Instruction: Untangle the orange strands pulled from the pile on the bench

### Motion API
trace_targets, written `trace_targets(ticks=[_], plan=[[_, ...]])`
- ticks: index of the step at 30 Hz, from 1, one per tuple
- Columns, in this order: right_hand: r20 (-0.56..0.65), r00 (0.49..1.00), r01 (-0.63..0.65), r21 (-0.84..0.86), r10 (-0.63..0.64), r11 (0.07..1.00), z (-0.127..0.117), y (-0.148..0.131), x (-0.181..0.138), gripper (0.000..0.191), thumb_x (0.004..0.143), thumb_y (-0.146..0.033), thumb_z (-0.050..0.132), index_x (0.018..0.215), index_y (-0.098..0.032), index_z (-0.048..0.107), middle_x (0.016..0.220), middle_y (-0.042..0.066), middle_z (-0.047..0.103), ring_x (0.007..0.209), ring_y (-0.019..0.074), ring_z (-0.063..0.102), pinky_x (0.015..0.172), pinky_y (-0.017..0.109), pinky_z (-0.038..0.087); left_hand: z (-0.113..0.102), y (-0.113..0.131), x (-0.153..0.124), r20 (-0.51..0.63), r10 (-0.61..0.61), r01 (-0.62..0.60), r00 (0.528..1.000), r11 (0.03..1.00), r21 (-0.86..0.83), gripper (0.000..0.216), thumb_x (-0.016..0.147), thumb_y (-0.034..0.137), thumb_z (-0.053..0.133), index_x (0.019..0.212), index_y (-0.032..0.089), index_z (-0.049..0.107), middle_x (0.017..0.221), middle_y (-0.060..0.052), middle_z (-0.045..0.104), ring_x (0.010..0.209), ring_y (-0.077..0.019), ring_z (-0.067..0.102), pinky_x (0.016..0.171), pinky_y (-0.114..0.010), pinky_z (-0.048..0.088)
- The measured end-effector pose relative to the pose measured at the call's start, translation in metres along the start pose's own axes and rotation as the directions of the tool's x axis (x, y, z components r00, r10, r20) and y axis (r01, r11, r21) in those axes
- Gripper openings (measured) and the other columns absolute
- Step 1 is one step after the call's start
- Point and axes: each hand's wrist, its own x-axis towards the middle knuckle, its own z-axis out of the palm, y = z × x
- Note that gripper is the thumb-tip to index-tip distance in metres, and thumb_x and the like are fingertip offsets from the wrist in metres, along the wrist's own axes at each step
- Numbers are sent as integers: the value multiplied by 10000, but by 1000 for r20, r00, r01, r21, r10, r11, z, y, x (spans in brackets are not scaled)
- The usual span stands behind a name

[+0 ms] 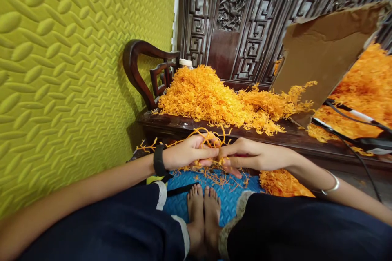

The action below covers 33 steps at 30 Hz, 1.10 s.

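My left hand point(188, 153), with a black band on its wrist, is closed round a small bunch of orange branched plastic strands point(208, 136). My right hand point(248, 155), a silver bangle on its wrist, pinches the same bunch from the right; something red shows under its fingers. Both hands meet above my bare feet point(203, 208). Loose orange strands point(214, 175) lie on the blue mat point(229, 200) under the hands. A big heap of the same orange strands point(214, 96) lies on the dark wooden bench point(171, 122) just beyond.
A green textured wall point(61, 69) fills the left. A brown cardboard sheet point(321, 49) leans at the right over more orange strands point(364, 89). Black cables point(352, 116) cross the right side. Another orange pile point(281, 183) lies on the floor by my right knee.
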Motion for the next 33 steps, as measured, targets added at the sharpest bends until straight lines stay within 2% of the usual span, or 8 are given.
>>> trace_targets(ticks=[6, 10, 12, 15, 18, 20, 27, 33], plan=[[64, 994, 67, 271, -87, 960, -2, 11, -9, 290, 896, -264, 478, 663, -111, 558, 576, -8, 493, 526, 68, 460, 542, 209, 395, -2, 6, -5, 105, 12, -13, 994, 1000, 9, 240, 791, 355, 613, 797, 152, 484, 510, 86, 397, 401, -25, 287, 386, -193, 183], [-245, 968, 108, 207, -55, 972, -14, 12, -31, 247, 861, -315, 543, 768, -118, 658, 638, 24, 557, 588, 101, 513, 577, 246, 415, -8, 10, -12, -46, 71, -73, 996, 996, -55, 208, 798, 329, 608, 854, 148, 524, 550, 63, 430, 419, -33, 337, 383, -192, 174], [-521, 854, 41, 80, 6, 996, -25, 14, -39, 220, 859, -327, 549, 879, -151, 679, 668, 18, 564, 599, 97, 504, 587, 245, 412, -9, 11, -12, -137, 73, -87, 988, 991, -100, 194, 829, 332, 562, 902, 156, 523, 549, 60, 431, 412, -33, 324, 375, -182, 156], [-818, 573, -80, -110, -45, 991, -50, 28, -38, 210, 826, -350, 582, 923, -189, 676, 700, 10, 559, 590, 97, 474, 599, 256, 417, -8, 11, -7, -229, 66, -114, 971, 972, -206, 162, 845, 307, 530, 926, 171, 498, 578, 57, 451, 390, -22, 286, 369, -161, 177], [-925, 274, -256, -334, -263, 907, -81, 54, -24, 210, 788, -327, 606, 931, -187, 672, 795, 38, 571, 678, 133, 510, 684, 301, 447, -8, 7, -2, -307, 73, -167, 949, 942, -290, 162, 841, 302, 539, 925, 175, 482, 604, 47, 482, 393, -28, 330, 372, -154, 236], [-924, 175, -388, -382, -340, 839, -103, 74, -12, 230, 777, -264, 586, 971, -166, 660, 858, 66, 564, 753, 165, 539, 761, 340, 457, -10, 4, 0, -367, 73, -198, 927, 928, -315, 165, 833, 306, 552, 898, 175, 476, 636, 32, 515, 405, -40, 385, 376, -158, 275], [-966, 254, -571, -113, 43, 813, -135, 106, 21, 551, 563, -101, 628, 1110, -104, 557, 1034, 147, 549, 823, 243, 589, 813, 444, 470, -17, 0, -2, -517, 64, -272, 854, 901, -337, 125, 833, 250, 551, 875, 163, 473, 687, -6, 582, 475, -80, 511, 444, -193, 392], [-950, 277, -149, -190, -143, 970, -87, 54, 36, 96, 677, -173, 536, 769, -149, 550, 768, 44, 592, 668, 146, 580, 687, 329, 482, -17, -1, 0, -548, 100, -328, 831, 882, -337, 108, 860, 145, 485, 967, 149, 475, 800, -57, 648, 666, -147, 644, 634, -262, 484]])
